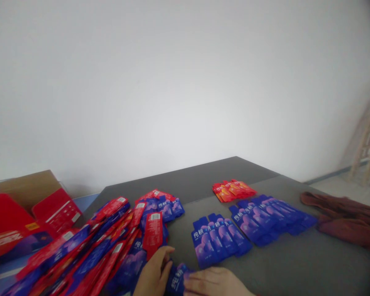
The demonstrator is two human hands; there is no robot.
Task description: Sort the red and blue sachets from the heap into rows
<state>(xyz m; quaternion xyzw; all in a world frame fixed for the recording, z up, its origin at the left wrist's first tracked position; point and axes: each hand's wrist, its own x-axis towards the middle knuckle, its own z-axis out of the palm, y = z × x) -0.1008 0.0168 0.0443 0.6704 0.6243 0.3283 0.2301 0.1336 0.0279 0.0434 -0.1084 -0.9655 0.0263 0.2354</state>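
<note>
At the bottom centre, a blue packet (175, 280) with white lettering lies between my two hands. My left hand (154, 272) closes on its left edge, thumb and fingers bent around it. Over its right side rest the fingers of my right hand (214, 282), pressed together; its thumb is hidden. A red packet (153, 231) with a white label lies just beyond my left hand. Ahead of my right hand, blue packets (218, 239) overlap in a fanned row, and a second blue row (271, 218) extends to their right.
A large heap of red and blue packets (92, 250) covers the left side. Orange-red packets (233, 190) form a small pile farther back on the grey table (296, 263). An open red carton (54, 211) stands far left; a brown cloth (348, 218) lies right.
</note>
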